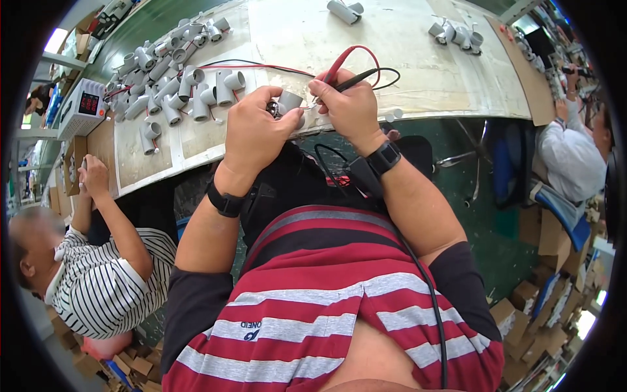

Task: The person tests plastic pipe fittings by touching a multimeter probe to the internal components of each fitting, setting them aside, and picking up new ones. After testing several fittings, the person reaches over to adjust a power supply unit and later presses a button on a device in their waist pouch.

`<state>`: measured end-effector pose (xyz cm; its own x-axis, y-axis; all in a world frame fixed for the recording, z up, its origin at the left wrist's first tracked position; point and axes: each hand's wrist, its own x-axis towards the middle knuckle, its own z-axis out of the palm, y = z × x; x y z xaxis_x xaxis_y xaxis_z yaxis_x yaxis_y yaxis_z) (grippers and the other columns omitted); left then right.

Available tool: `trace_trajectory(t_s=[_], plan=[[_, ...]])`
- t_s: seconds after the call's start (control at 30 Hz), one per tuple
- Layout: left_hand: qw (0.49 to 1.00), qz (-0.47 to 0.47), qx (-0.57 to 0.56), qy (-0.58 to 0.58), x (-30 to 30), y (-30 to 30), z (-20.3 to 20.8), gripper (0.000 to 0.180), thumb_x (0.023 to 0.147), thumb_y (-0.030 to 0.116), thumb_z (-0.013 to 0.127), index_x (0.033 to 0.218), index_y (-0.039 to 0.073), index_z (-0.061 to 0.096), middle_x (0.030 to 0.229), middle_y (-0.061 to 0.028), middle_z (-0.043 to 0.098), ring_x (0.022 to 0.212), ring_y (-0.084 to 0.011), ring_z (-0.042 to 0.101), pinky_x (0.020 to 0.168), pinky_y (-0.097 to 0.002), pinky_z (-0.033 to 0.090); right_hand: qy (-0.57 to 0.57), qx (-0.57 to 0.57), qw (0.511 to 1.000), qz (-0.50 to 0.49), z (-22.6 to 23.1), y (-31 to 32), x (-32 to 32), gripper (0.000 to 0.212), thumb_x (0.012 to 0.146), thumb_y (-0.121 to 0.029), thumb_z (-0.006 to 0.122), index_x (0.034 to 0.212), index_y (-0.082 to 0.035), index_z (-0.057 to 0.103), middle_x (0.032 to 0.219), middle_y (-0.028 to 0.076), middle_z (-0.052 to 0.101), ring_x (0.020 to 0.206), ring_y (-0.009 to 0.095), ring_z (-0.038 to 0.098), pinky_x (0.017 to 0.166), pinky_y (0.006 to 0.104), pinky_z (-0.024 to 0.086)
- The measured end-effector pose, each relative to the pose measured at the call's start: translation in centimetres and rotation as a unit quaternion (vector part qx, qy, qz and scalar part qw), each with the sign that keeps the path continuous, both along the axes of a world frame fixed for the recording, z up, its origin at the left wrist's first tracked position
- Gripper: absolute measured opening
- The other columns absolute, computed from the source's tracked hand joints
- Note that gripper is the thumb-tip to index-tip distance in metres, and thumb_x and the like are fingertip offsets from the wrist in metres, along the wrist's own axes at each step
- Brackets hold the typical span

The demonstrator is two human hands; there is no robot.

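Note:
My left hand (257,130) is closed around a grey T-shaped plastic housing (289,100), held just over the front edge of the table. A round dark metallic part shows at its open end beside my fingers. Close on its right, my right hand (353,108) pinches a red test probe (335,70) and a black test probe (358,79). Their tips point toward the housing, where a thin light wire (309,107) runs between the hands. Whether the tips touch it is too small to tell.
Many similar grey housings (173,98) lie heaped on the table's left, with a few (455,36) farther right. A boxy power supply (82,109) with a red display stands at the left end. Red and black leads cross the tabletop (287,39). Co-workers sit left (111,274) and right (568,157).

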<state>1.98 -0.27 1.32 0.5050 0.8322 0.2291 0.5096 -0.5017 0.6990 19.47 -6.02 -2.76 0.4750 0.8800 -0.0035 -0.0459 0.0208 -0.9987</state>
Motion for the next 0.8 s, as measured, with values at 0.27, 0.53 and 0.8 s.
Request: trace_trajectory(t_s=[0.27,0.53,0.8], plan=[[1.000,0.003,0.026,-0.001,-0.26,0.37,-0.36,0.042,0.080,0.023,0.085,0.110,-0.003,0.072,0.088,-0.0098,0.073,0.069,-0.0123,0.063,0.065,-0.0280,0.053,-0.076,0.009,0.997,-0.018,-0.57,0.45,-0.24,0.016,0.093,-0.018,0.075,0.096,-0.003,0.072,0.074,0.001,0.069,0.057,0.008,0.061,0.052,0.0243,0.048],[0.999,0.000,0.005,-0.038,0.09,-0.07,0.01,0.040,0.076,0.024,0.083,0.102,-0.004,0.072,0.081,-0.0184,0.072,0.067,-0.0263,0.070,0.065,-0.0358,0.055,-0.110,0.007,0.994,-0.027,-0.85,0.73,-0.32,0.017,0.093,-0.019,0.075,0.097,-0.003,0.073,0.071,0.001,0.068,0.056,0.008,0.061,0.051,0.0251,0.048],[0.998,0.012,-0.032,-0.055,0.05,-0.33,-0.58,0.038,0.077,0.023,0.084,0.101,-0.004,0.071,0.074,-0.0150,0.070,0.061,-0.0198,0.067,0.060,-0.0331,0.054,-0.133,0.003,0.990,-0.041,-0.81,0.85,-0.60,0.019,0.093,-0.020,0.075,0.096,-0.002,0.073,0.069,0.002,0.067,0.056,0.009,0.061,0.051,0.0255,0.048]])
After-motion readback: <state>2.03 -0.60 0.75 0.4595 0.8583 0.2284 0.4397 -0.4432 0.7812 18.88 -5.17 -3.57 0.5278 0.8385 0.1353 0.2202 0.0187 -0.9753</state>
